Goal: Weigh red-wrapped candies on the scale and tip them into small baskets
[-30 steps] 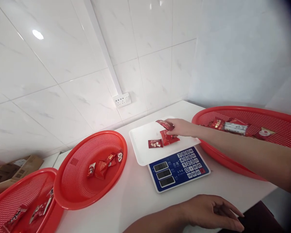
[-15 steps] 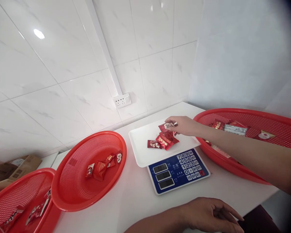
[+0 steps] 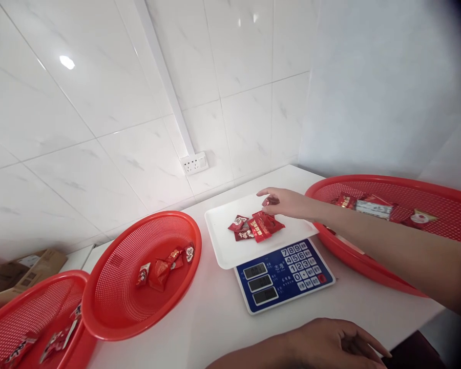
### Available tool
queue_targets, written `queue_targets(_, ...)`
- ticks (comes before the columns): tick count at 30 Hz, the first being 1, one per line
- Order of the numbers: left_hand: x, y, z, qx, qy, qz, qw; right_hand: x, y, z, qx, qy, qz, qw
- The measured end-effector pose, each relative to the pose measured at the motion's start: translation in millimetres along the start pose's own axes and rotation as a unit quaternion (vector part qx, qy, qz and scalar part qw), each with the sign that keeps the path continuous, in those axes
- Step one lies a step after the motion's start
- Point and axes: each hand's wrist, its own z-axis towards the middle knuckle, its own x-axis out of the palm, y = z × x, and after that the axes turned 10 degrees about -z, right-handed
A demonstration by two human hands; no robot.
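Note:
My right hand (image 3: 286, 203) hovers over the far side of the white weighing tray (image 3: 223, 241) of a blue-faced digital scale (image 3: 284, 274). Its fingers are loosely spread and hold nothing, just above a small heap of red candy packets (image 3: 255, 225) lying on the tray. My left hand (image 3: 330, 343) rests flat on the white table's near edge, fingers stretched out and empty. To the right a large red mesh basket (image 3: 407, 192) holds several wrapped sweets; my right forearm crosses its near rim.
A round red basket (image 3: 111, 307) with a few red candies stands left of the scale. Another red basket (image 3: 19, 318) with packets overlaps it at the far left. Cardboard boxes (image 3: 15, 271) lie behind. A wall socket (image 3: 194, 163) sits on the tiled wall.
My right hand carried a red packet over the tray and let it go; the packet now lies with the others in the heap. The left hand has stayed in place.

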Motion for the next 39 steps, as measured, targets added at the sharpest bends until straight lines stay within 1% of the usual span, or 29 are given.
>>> queue_targets(2,1.0,-1.1,-0.5,0.002,0.002,-0.002,1.0,1.4,3.6,-1.6,-0.001,0.013,0.015,1.0)
queue_targets(6,2.4,-1.3,-0.3,0.004,-0.005,-0.011,1.0,7.3,17.4,-4.7,0.007,0.029,0.093,0.995)
queue_targets(7,2.6,-1.2,-0.2,0.004,-0.007,-0.013,1.0,8.8,19.8,-5.1,0.01,0.029,0.098,0.995)
queue_targets(8,2.6,-1.0,-0.2,0.003,-0.007,-0.014,1.0,10.0,21.0,-5.5,0.011,0.024,0.082,0.996)
queue_targets(10,2.4,-0.7,-0.3,0.002,-0.006,-0.012,1.0,11.1,19.4,-6.3,0.006,-0.005,-0.004,1.0)
queue_targets(12,1.9,-0.3,-0.8,0.003,-0.006,-0.008,1.0,10.3,13.5,-8.0,-0.007,-0.047,-0.105,0.993)
queue_targets(14,1.3,0.2,-1.3,0.006,-0.003,-0.003,1.0,8.1,5.7,-11.8,-0.023,-0.069,-0.164,0.984)
queue_targets(16,1.0,0.6,-1.6,0.012,0.0,-0.003,1.0,6.6,-1.4,-17.7,-0.055,-0.059,-0.186,0.979)
queue_targets(18,0.9,0.5,-1.6,0.015,0.002,-0.003,1.0,8.2,-6.1,-25.2,-0.107,-0.034,-0.203,0.973)
queue_targets(21,0.7,-0.2,-1.1,0.009,0.004,0.004,1.0,17.7,-9.2,-36.2,-0.176,0.012,-0.224,0.959)
queue_targets(23,0.0,-0.2,-0.5,0.004,0.005,0.011,1.0,26.1,-10.6,-41.5,-0.195,0.037,-0.224,0.954)
queue_targets(27,-2.4,2.4,1.0,0.008,0.013,0.019,1.0,35.6,-15.0,-45.2,-0.193,0.067,-0.218,0.954)
queue_targets(30,-3.4,4.4,2.4,0.015,0.022,0.015,1.0,34.0,-16.8,-46.6,-0.186,0.07,-0.21,0.957)
queue_targets(33,-2.7,3.9,2.9,0.017,0.031,0.012,0.999,28.1,-14.5,-54.8,-0.181,0.064,-0.183,0.964)
queue_targets(36,-0.9,0.8,1.7,0.02,0.03,0.023,0.999,16.2,-14.9,-70.5,-0.172,0.029,-0.176,0.969)
queue_targets(38,0.1,-2.1,0.4,0.018,0.027,0.037,0.999,2.4,-25.2,-81.0,-0.132,-0.019,-0.188,0.973)
queue_targets(39,0.5,-3.4,-0.3,0.016,0.028,0.044,0.999,-6.3,-35.2,-85.6,-0.1,-0.044,-0.196,0.975)
